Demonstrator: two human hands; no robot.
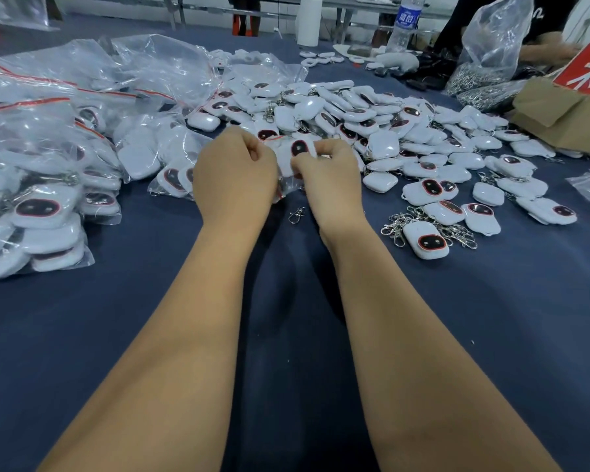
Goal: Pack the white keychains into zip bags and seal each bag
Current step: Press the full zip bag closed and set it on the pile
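Between my hands is a small clear zip bag (288,165) with white keychains inside, one showing its dark oval face. My left hand (234,172) pinches the bag's top edge on the left, and my right hand (324,175) pinches it on the right. Most of the bag is hidden behind my fingers. A large heap of loose white keychains (372,124) lies just beyond and to the right on the dark blue table (150,318). Several filled zip bags with red seal strips (48,158) are stacked at the left.
A lone metal clasp (297,214) lies below my hands. A cardboard box (559,110) with a red sign sits at the far right. Farther back stand a bag of metal clasps (491,63), a water bottle (404,25) and a white paper roll (309,20). Another person's hand (545,46) works at the back right.
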